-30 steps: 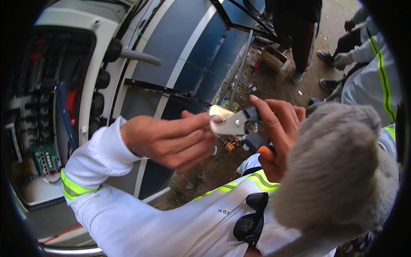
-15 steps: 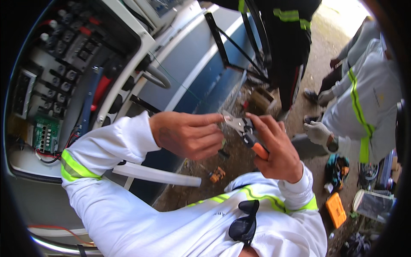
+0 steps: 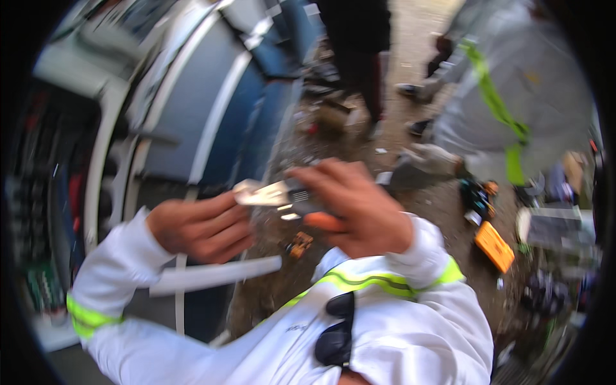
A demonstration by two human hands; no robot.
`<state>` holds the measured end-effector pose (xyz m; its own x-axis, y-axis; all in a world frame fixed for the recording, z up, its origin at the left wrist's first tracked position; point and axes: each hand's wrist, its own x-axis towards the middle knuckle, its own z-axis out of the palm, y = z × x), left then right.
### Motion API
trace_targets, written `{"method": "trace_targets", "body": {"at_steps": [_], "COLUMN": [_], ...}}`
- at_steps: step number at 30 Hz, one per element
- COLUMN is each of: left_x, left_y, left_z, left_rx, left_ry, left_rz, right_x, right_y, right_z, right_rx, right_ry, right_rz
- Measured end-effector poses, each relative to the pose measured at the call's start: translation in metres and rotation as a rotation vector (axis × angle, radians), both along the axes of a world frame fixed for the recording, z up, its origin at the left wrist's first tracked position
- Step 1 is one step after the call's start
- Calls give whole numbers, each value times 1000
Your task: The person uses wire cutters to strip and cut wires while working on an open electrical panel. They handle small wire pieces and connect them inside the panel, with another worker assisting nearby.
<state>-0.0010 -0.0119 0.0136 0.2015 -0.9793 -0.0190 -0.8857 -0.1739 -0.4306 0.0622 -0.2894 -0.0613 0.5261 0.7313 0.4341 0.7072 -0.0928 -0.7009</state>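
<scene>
In front of my chest, my right hand (image 3: 362,208) is closed around a pair of pliers (image 3: 273,194) with broad silver jaws and black-and-orange handles. The jaws point left, toward my left hand (image 3: 205,228). Thumb and forefinger of that hand are pinched together right at the jaw tips, with the other fingers curled below. What sits between those fingertips is too small and blurred to make out. Motion smears both hands, so I cannot tell whether the jaws are closed.
At the left stands an open cabinet (image 3: 96,154) with dark components and a green circuit board (image 3: 43,285). A white plastic strip (image 3: 218,274) juts out below my left hand. An orange case (image 3: 494,247) lies on the dirt ground. Co-workers (image 3: 513,102) stand at the upper right.
Both hands and the pliers have shifted left in the picture, while the whole view has swung and blurred. The left fingers still meet the jaw tips.
</scene>
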Motion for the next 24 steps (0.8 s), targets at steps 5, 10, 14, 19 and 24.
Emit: {"method": "trace_targets", "body": {"at_steps": [5, 10, 14, 19, 24], "left_x": [28, 45, -12, -149, -438], "left_y": [52, -17, -81, -80, -392], "left_z": [-2, 5, -62, -255, -519], "left_rx": [179, 83, -332, -935, -1834], "left_ry": [52, 49, 170, -171, 93], "left_rz": [31, 316, 511, 1158, 2793], "right_x": [14, -48, -108, -128, -189], "right_y": [-9, -25, -13, 34, -35], "right_z": [21, 127, 109, -65, -134], "right_rx": [16, 255, 323, -309, -756], "right_ry": [-30, -725, -752, 81, 492], "right_rz": [-140, -128, 340, 938, 733]}}
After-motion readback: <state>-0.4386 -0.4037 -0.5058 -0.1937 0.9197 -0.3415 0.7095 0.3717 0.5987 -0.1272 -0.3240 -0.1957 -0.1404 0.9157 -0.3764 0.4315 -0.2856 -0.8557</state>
